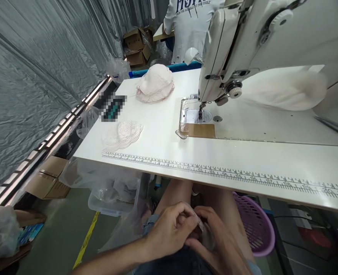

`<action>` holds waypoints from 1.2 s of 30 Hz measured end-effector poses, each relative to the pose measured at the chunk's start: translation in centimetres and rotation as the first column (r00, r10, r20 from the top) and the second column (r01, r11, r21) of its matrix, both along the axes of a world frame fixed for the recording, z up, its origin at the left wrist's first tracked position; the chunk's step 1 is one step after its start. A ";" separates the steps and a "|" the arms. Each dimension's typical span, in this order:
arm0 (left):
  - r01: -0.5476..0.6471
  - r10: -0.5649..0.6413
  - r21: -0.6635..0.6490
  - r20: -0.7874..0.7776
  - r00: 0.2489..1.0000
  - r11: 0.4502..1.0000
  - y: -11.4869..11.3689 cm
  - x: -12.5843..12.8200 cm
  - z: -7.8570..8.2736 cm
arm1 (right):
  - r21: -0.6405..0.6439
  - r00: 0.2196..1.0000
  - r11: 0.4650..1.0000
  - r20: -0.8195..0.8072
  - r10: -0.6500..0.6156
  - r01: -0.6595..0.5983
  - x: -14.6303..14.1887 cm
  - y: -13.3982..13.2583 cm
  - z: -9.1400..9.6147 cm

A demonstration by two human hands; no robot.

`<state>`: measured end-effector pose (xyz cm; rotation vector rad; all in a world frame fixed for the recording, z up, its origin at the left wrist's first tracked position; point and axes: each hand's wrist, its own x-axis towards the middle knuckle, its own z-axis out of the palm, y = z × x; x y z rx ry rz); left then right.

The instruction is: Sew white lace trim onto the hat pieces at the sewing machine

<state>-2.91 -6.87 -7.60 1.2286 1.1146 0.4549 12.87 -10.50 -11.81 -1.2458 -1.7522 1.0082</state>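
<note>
Both of my hands are down in my lap, below the front edge of the white sewing table (243, 152). My left hand (170, 229) is curled, its fingers pinching a small pale, see-through piece (199, 223). My right hand (215, 233) is closed against the same piece from the other side. What the piece is I cannot make out. On the table to the left lies a flat white lace piece (123, 135). Further back sits a stack of pale pink fabric cups (155, 88).
A white sewing machine (232, 46) stands at the back right, its needle over the metal plate (196, 118). A ruler scale (229, 173) runs along the table's front. A purple basket (253, 225) sits under the table. Another person in a white shirt (189, 26) stands behind.
</note>
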 end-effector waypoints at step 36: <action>0.265 -0.259 -0.116 0.060 0.964 0.957 2.1 -2.7 -0.7 | -0.710 0.924 0.614 -0.370 0.093 -0.346 4.3 2.9 1.8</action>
